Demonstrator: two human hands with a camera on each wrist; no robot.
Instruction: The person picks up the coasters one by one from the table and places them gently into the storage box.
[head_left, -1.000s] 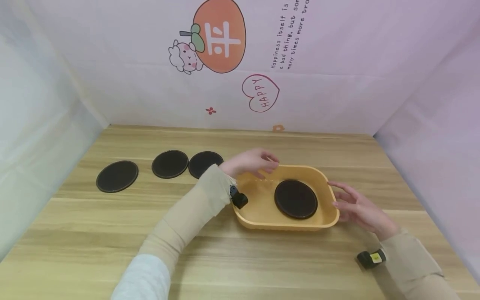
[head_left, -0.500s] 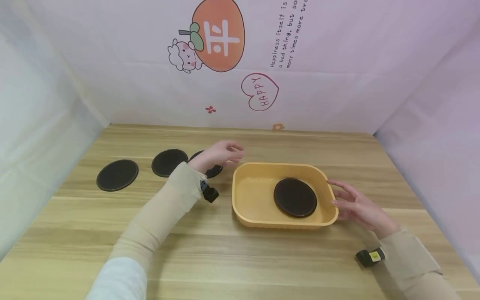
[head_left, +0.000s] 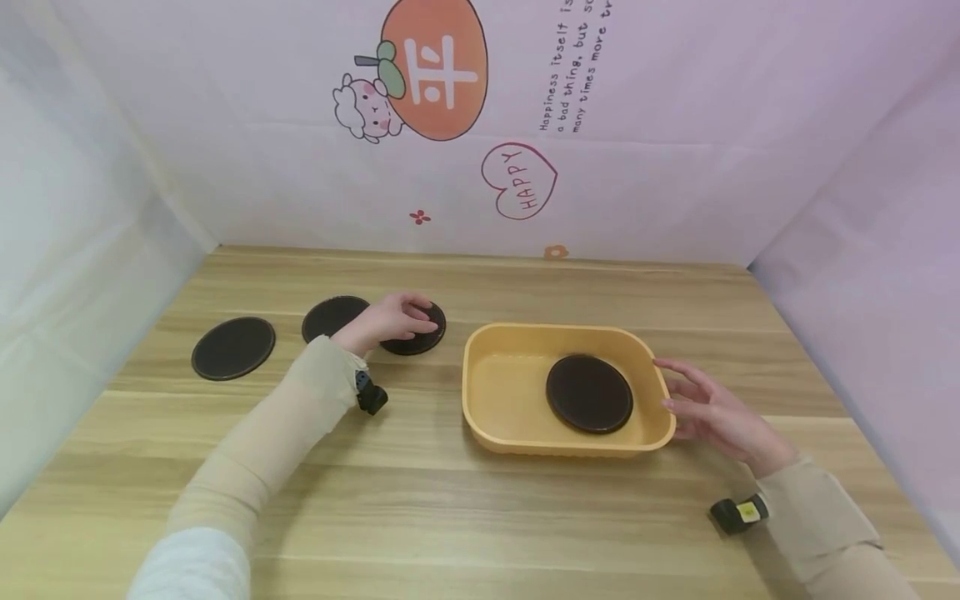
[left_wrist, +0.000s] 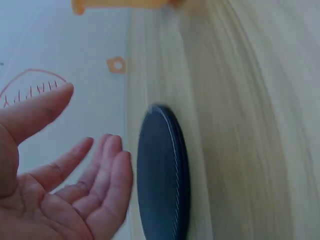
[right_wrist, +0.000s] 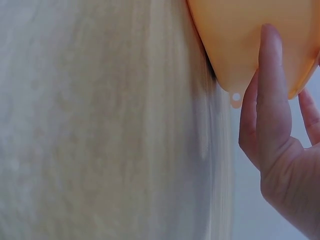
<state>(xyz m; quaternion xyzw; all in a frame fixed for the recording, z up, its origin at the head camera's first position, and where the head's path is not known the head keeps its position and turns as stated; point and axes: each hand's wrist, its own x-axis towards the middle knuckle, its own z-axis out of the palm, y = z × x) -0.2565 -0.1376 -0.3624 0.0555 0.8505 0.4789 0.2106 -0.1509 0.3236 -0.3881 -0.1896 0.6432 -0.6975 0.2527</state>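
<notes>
Pale cloth walls (head_left: 712, 108) enclose a wood-grained desk (head_left: 480, 533). Near the back, just left of centre, lies a round black disc (head_left: 418, 343), partly covered by the left hand (head_left: 388, 321). That hand is open above it, palm turned toward the tray, thumb spread away from loosely bent fingers; the left wrist view shows pale stitching along the disc's rim. Whether a fingertip touches the disc cannot be told.

Just beyond it to the left is a second disc (head_left: 330, 317), its right edge hidden behind the hand, and farther left, apart from both, a third disc (head_left: 234, 348). All three are flat on the desk.

To the right stands a yellow-orange tray (head_left: 506, 392) with rounded corners, holding a fourth disc (head_left: 589, 393) in its right half. At the tray's right end is the right hand (head_left: 716, 412), its fingers fairly straight and resting against the end wall and rim rather than closed around it.

Each wrist carries a small black device over a beige sleeve (head_left: 817, 521). Printed on the back cloth are an orange fruit (head_left: 435, 68), a sheep (head_left: 363, 110), and a red heart (head_left: 519, 181) reading "HAPPY".
</notes>
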